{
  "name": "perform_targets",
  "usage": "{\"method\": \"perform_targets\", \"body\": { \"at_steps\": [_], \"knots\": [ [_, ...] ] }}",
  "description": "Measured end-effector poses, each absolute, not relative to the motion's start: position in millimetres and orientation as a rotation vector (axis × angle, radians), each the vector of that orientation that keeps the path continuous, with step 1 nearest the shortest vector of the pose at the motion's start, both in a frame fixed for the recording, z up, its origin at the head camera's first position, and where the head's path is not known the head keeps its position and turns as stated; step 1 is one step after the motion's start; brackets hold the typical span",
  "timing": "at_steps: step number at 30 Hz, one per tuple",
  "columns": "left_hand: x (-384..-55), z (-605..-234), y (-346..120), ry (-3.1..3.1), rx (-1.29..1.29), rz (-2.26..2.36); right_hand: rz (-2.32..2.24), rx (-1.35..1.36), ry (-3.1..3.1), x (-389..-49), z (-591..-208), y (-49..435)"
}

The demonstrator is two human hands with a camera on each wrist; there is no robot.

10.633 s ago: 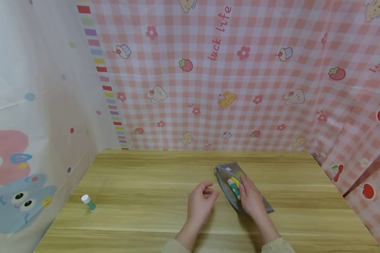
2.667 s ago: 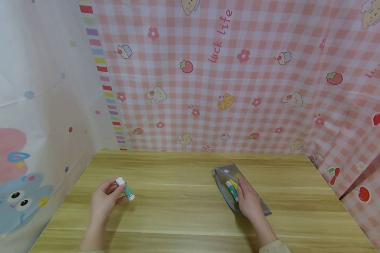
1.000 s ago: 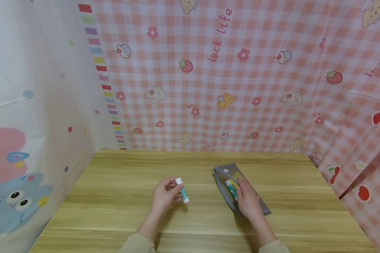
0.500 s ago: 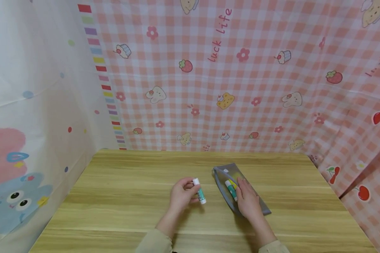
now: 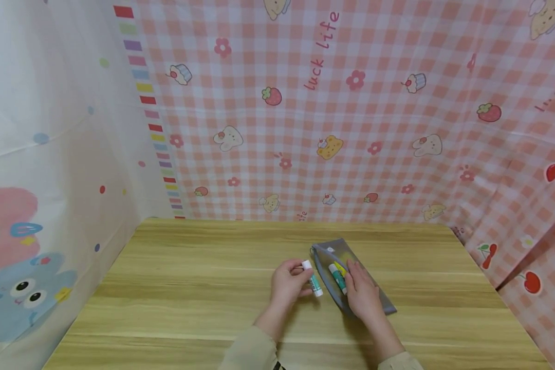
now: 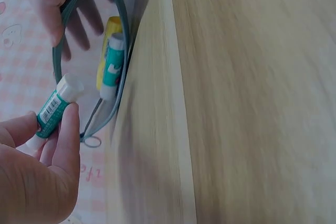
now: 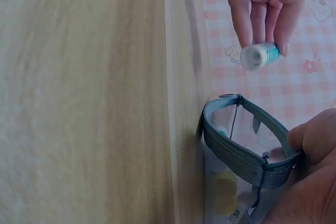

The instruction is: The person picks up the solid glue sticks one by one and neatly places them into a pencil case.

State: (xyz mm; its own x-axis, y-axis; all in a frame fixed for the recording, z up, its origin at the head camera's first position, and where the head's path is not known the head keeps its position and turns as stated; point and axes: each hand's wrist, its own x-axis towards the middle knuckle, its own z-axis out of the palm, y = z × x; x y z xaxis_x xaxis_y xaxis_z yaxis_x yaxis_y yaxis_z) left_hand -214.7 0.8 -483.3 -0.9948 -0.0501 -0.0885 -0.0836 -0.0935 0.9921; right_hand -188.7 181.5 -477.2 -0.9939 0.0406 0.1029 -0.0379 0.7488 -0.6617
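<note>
My left hand [image 5: 287, 287] pinches a green-and-white glue stick [image 5: 312, 279] between thumb and fingers, tilted and held above the table. It is just left of the open mouth of a grey mesh zipper pouch [image 5: 344, 249]. Inside that pouch lie another glue stick [image 6: 113, 69] and a yellow item [image 6: 111, 29], whose kind I cannot tell. My right hand [image 5: 363, 292] grips the pouch by its side; in the right wrist view its thumb is at the rim [image 7: 236, 156], spreading the mouth. Part of the pouch is hidden beneath the right hand.
The pouch lies on a wood-grain table [image 5: 189, 308], right of its middle. A pink checked cloth [image 5: 259, 128] hangs behind the table, and a white cartoon-print cloth [image 5: 65, 128] hangs on the left.
The glue stick once standing at the table's left was picked up by my left hand and carried right, close to the pouch mouth. The right hand and the pouch have hardly moved.
</note>
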Motion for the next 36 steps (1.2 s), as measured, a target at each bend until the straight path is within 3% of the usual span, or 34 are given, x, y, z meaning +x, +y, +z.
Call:
{"method": "perform_targets", "body": {
  "at_steps": [15,36],
  "knots": [
    [-225,-490,28,2.030,-0.329,2.331,1.078,-0.004,-2.835,-189,-477,182],
    [-226,-494,51,2.020,-0.361,2.275,1.057,0.022,-2.812,-190,-477,182]
  ]
}}
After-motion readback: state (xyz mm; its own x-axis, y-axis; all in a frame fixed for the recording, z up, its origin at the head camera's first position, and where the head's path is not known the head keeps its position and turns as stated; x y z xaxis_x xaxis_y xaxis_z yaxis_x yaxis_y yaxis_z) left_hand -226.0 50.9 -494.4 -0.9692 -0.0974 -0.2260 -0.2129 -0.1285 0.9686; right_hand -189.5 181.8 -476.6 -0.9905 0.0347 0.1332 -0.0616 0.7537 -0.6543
